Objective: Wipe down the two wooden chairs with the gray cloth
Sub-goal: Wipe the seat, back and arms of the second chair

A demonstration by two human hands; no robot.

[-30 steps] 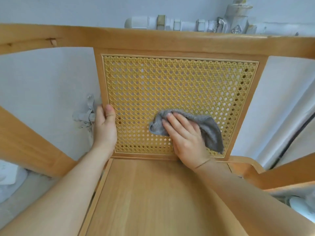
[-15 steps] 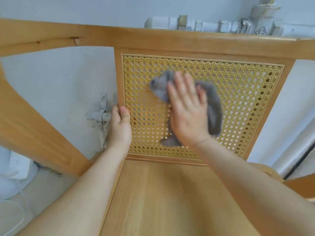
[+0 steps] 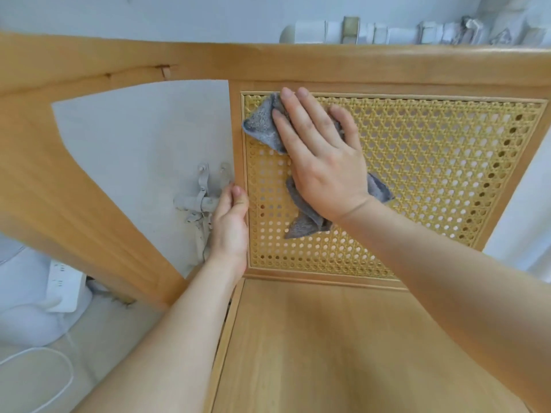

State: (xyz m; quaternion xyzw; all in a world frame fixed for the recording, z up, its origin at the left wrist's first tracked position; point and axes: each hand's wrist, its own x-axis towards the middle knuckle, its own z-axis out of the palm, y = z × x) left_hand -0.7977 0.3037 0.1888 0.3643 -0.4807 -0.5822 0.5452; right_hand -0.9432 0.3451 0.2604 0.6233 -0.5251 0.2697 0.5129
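- As you look down over the wooden chair (image 3: 328, 64), a white power strip (image 3: 64, 283) and a loop of white cable (image 3: 38, 349) lie on the floor at the far left, below the chair's slanting arm.
- A pale pipe clamp (image 3: 199, 201) sits on the wall, seen through the gap in the chair's back.
- Your left hand (image 3: 231, 228) grips the left upright of the back frame, near its lower corner. The thumb is on the front and the fingers are curled behind, out of sight.
- The gray cloth (image 3: 262, 126) lies against the woven cane panel (image 3: 432, 174) at its upper left corner. A tail hangs down below your wrist.
- Your right hand (image 3: 325, 162) presses the cloth flat to the cane, with the fingers straight and their tips at the panel's top edge.
- The wooden seat (image 3: 343, 353) fills the lower right.
- White pipes (image 3: 372, 32) run along the wall above the top rail.
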